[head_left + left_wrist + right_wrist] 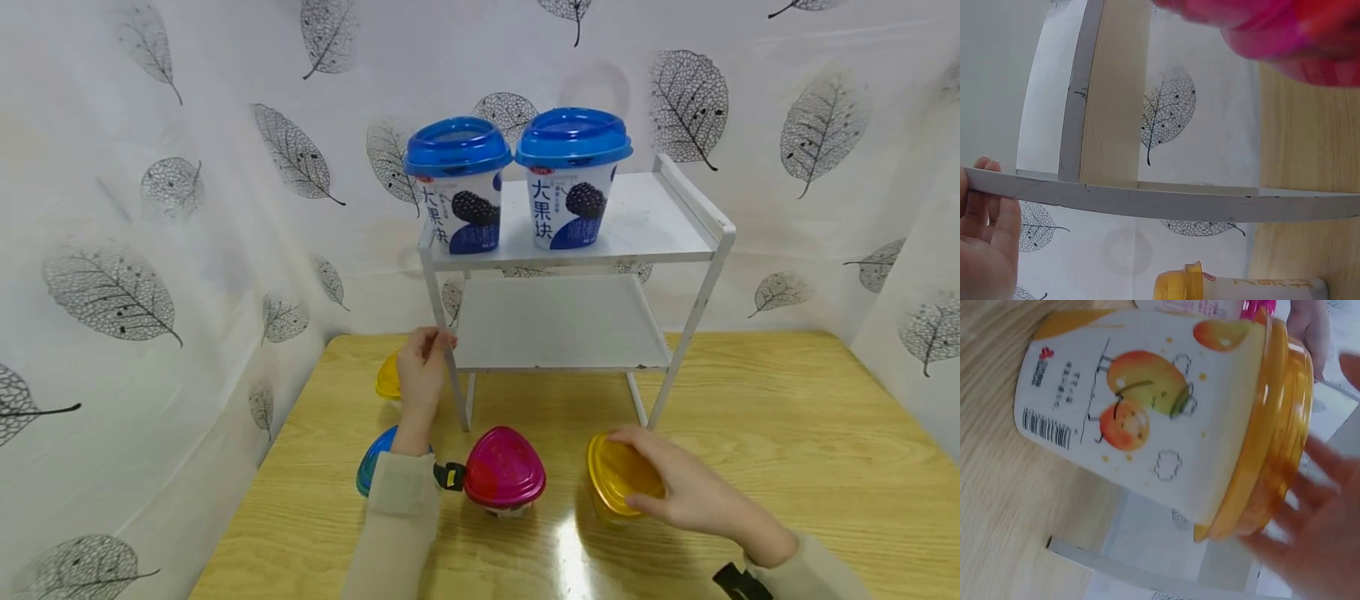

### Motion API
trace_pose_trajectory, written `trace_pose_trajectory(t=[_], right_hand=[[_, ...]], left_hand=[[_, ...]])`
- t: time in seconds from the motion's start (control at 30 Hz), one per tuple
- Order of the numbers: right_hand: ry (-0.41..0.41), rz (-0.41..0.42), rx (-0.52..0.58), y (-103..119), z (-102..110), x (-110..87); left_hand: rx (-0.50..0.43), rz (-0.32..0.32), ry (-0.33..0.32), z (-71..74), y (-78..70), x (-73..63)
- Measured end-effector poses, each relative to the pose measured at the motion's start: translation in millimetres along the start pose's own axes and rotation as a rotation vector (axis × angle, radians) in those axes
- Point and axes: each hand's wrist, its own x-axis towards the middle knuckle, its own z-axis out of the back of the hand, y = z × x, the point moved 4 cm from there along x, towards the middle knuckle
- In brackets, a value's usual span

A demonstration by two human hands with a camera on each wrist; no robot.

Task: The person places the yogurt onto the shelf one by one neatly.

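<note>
My left hand (422, 371) grips the left post (454, 392) of a white two-tier rack. In the left wrist view, fingers (1005, 228) show around that post. My right hand (693, 490) is at a yogurt cup with a yellow lid (618, 471), right of centre on the table. Its fingers are at the lid's edge, while the thumb stands a little apart from the lid in the right wrist view. Fruit drawings and a barcode mark the white cup (1147, 412). Two blackberry yogurt cups with blue lids (465, 187) stand side by side on the top shelf.
Between my arms stands a cup with a pink lid (504, 468). A blue-lidded cup (373, 463) is partly hidden by my left forearm, and another yellow-lidded cup (387, 380) stands behind my left hand. Leaf-patterned curtains (292, 154) enclose the wooden table (787, 417).
</note>
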Motion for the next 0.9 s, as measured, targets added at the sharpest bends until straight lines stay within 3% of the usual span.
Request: trace_pose_trajectory(t=[0.2,0.37,0.5,0.67,0.9], right_hand=[[-0.169,-0.104,-0.221,4.7,0.8,0.6],[-0.148,-0.190,-0.393,12.8,1.4,-0.5],[-0.101,-0.218,-0.464,14.9,0.0,-1.3],[-0.059,-0.222,-0.416,13.6,1.4,-1.1],[0.055,-0.193,-0.197,5.0,8.4,-0.6]], left_hand=[[0.007,0.002,0.000,-0.6,1.4,0.2],[0.005,0.010,-0.007,-0.7,0.8,-0.1],[0.004,0.019,-0.011,-0.9,1.3,-0.2],[0.009,0.020,-0.008,-1.1,9.2,1.6],[0.004,0.008,-0.010,-2.0,36.8,8.5]])
